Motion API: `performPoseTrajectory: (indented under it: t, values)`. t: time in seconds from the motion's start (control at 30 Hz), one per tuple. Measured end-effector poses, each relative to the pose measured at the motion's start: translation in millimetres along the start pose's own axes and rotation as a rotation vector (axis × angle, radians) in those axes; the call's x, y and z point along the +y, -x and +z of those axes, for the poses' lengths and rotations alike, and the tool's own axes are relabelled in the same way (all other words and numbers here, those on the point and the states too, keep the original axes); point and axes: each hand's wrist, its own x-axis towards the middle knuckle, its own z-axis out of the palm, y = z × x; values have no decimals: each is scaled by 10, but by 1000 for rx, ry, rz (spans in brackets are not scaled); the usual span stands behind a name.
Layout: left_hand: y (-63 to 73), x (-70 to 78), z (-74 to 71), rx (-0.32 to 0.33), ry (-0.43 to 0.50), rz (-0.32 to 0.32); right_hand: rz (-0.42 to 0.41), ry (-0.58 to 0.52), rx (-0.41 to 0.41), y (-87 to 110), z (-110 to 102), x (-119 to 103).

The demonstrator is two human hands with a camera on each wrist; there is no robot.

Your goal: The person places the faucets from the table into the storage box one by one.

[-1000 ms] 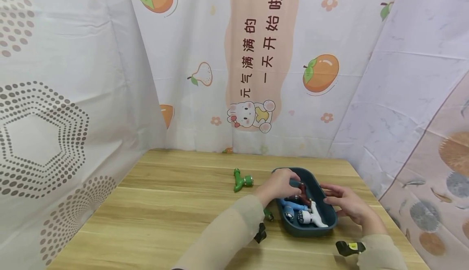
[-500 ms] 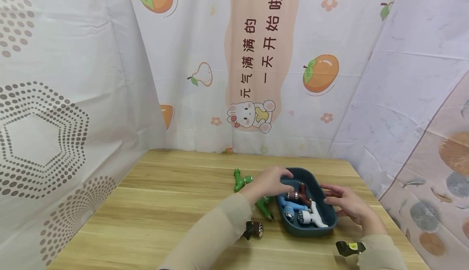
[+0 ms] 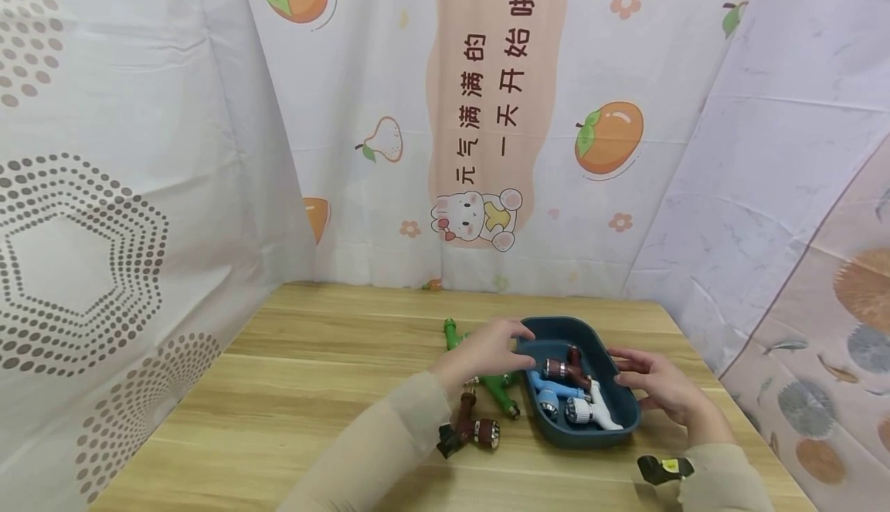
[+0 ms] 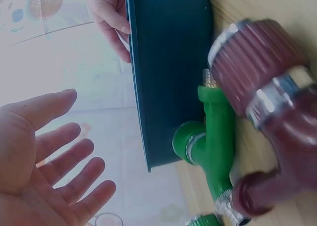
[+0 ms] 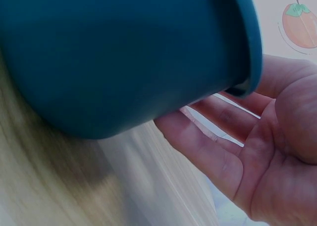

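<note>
In the head view a dark teal tub (image 3: 591, 439) holds a blue tap (image 3: 559, 391), a white tap (image 3: 603, 408) and a dark red tap (image 3: 575, 373). My left hand (image 3: 487, 351) hovers just left of the tub's rim, fingers spread and nothing in them, as the left wrist view also shows. Below that hand lies a green tap (image 3: 499, 395), with another dark red tap (image 3: 467, 428) nearer. A farther green tap (image 3: 450, 333) is partly hidden by the left hand. My right hand (image 3: 657, 383) touches the tub's right side with loosely extended fingers (image 5: 193, 141).
The wooden table (image 3: 292, 396) extends to the left of the taps. Printed curtains (image 3: 389, 211) hang behind it and on both sides. A black strap piece (image 3: 664, 469) projects beside the right sleeve.
My left hand has moved left, out from over the tub, uncovering the dark red tap inside and taps on the table. My right hand stays at the tub's side.
</note>
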Motion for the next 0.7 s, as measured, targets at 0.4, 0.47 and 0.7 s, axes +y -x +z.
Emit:
performPoseTrajectory:
  t: [0.4,0.47,0.7]
  values:
    - [132,-208,-173,57,61,3,1,17,14,20,17,-34]
    - [140,-240,-193,67,63,6,1,18,18,22,20,-31]
    - [194,-357,-261,91,79,23,-2,14,15,22,23,-37]
